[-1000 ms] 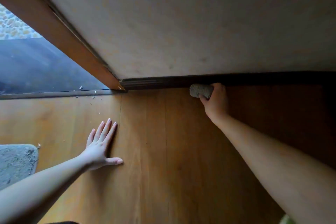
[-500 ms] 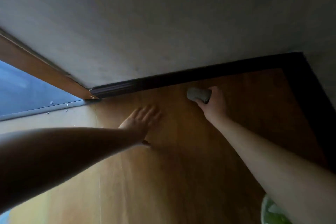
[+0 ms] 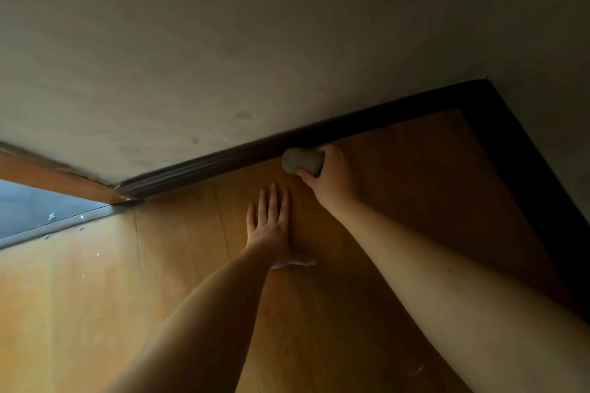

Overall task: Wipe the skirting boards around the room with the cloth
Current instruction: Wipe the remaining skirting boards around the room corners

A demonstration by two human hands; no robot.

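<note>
A dark brown skirting board [image 3: 204, 167] runs along the foot of the pale wall and turns at the corner on the right, where a second length [image 3: 526, 169] comes toward me. My right hand [image 3: 332, 175] grips a bunched grey cloth [image 3: 301, 161] and holds it against the skirting board. My left hand [image 3: 269, 226] lies flat on the wooden floor with its fingers straight, just below and left of the cloth.
The wooden floor [image 3: 399, 195] fills the lower view. At the left a wooden door frame [image 3: 54, 177] meets a metal threshold strip [image 3: 64, 225], with a grey surface [image 3: 32, 207] beyond and small white specks nearby. The room corner [image 3: 485, 83] lies to the right.
My left hand left the floor at the left and set down flat further right, close to the cloth. The cloth, pulled off the skirting board half a second ago, is back against it.
</note>
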